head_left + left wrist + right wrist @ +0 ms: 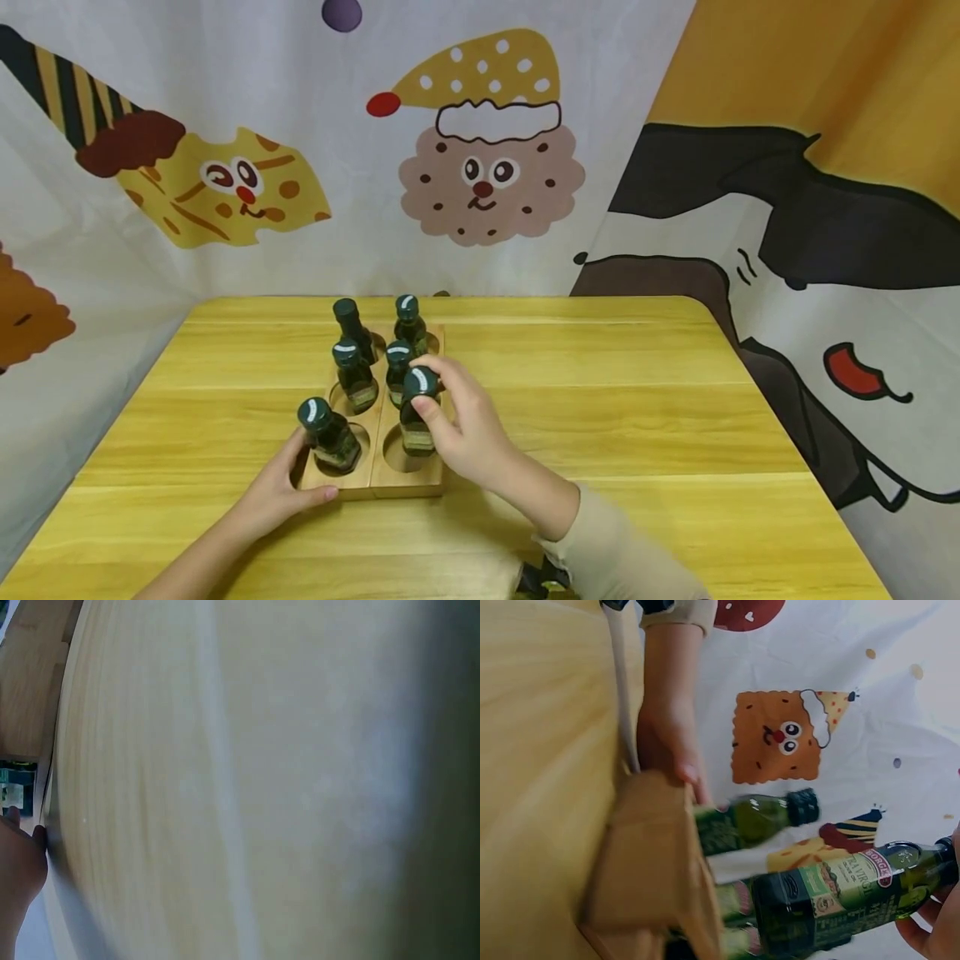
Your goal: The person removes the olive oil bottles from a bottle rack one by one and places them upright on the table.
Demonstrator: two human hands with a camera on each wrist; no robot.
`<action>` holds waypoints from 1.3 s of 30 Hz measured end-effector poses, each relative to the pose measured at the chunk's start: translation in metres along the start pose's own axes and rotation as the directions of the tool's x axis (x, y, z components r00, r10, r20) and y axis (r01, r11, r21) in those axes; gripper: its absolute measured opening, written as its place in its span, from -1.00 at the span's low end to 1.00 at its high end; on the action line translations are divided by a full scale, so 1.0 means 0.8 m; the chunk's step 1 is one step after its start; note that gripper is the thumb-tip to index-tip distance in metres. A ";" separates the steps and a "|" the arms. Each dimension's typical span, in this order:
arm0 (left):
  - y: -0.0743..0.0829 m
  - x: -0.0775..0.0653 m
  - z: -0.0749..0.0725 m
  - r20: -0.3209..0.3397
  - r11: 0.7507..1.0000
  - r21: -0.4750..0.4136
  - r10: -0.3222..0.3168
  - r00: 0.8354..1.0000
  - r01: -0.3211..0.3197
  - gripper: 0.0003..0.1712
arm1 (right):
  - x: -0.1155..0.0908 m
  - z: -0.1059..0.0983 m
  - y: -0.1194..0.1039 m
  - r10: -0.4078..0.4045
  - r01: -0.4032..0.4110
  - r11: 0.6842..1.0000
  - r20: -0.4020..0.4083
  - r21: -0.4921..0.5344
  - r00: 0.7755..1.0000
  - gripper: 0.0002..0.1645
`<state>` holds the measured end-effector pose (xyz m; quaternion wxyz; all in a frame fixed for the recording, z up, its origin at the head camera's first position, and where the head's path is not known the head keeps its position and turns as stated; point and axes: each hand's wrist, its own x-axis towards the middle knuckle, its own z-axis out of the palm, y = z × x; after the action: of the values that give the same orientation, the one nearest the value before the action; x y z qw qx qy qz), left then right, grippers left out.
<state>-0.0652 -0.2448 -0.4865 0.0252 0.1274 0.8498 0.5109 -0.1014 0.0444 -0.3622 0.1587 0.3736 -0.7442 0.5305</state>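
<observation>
My right hand (480,425) pinches the dark green cap and neck of an olive oil bottle (417,437), over the front right round hole of a wooden bottle rack (408,492). In the right wrist view this olive oil bottle (847,892) shows its green label, its base clear of the rack. My left hand (277,496) grips the rack's front left corner, thumb along the front face and fingers at the left side. Beside it an olive oil bottle (333,442) stands in the front left hole. Several more bottles (356,379) fill the holes behind.
The rack stands on a yellow wood-grain table (600,400). Dark objects (536,579) lie at the table's near edge, partly covered by my right sleeve (622,542). A white cartoon-print cloth (300,75) hangs behind the table.
</observation>
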 end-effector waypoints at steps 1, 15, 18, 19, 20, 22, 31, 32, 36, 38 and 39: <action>0.000 0.000 0.000 0.000 1.000 -0.001 0.002 1.000 -0.002 0.18 | 0.003 -0.005 0.000 -0.007 0.007 1.000 0.004 0.005 1.000 -0.61; 0.002 0.001 0.002 -0.007 1.000 0.018 -0.003 1.000 0.003 0.18 | 0.049 -0.084 0.020 -0.003 0.003 1.000 0.001 -0.027 1.000 -0.66; 0.001 0.002 0.002 -0.007 1.000 0.018 -0.003 1.000 0.003 0.18 | 0.055 -0.095 0.034 0.021 -0.021 0.999 0.000 -0.033 1.000 -0.67; 0.001 0.002 0.001 -0.007 1.000 0.022 -0.005 1.000 0.005 0.18 | 0.057 -0.097 0.039 0.026 -0.026 0.999 0.001 -0.032 1.000 -0.67; 0.001 0.002 0.001 -0.007 1.000 0.021 -0.005 1.000 0.005 0.18 | 0.059 -0.099 0.044 0.031 -0.031 0.999 0.002 -0.030 1.000 -0.67; 0.000 0.002 0.001 -0.009 1.000 0.022 -0.003 1.000 0.003 0.17 | 0.062 -0.102 0.053 0.046 -0.046 0.999 0.009 -0.025 0.999 -0.67; 0.000 0.003 0.002 0.002 1.000 0.021 0.007 1.000 -0.007 0.17 | 0.075 -0.107 0.094 0.107 -0.105 0.994 0.037 -0.032 0.994 -0.65; 0.000 0.002 0.002 0.002 1.000 0.021 -0.002 1.000 0.002 0.17 | 0.076 -0.106 0.099 0.113 -0.111 0.993 0.037 -0.042 0.993 -0.64; 0.001 0.000 0.001 -0.004 1.000 0.004 -0.019 1.000 0.019 0.19 | 0.078 -0.097 0.125 0.162 -0.159 0.986 0.038 -0.055 0.986 -0.62; 0.002 0.000 0.000 -0.005 1.000 0.001 -0.020 1.000 0.020 0.20 | 0.078 -0.092 0.137 0.182 -0.179 0.982 0.042 -0.059 0.982 -0.60; 0.003 0.000 0.000 -0.004 1.000 -0.001 -0.016 1.000 0.016 0.19 | 0.078 -0.089 0.142 0.195 -0.192 0.980 0.044 -0.061 0.980 -0.59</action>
<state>-0.0645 -0.2441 -0.4845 0.0277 0.1196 0.8505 0.5114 -0.2368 0.1027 -0.3713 0.0984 0.3080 -0.7953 0.5128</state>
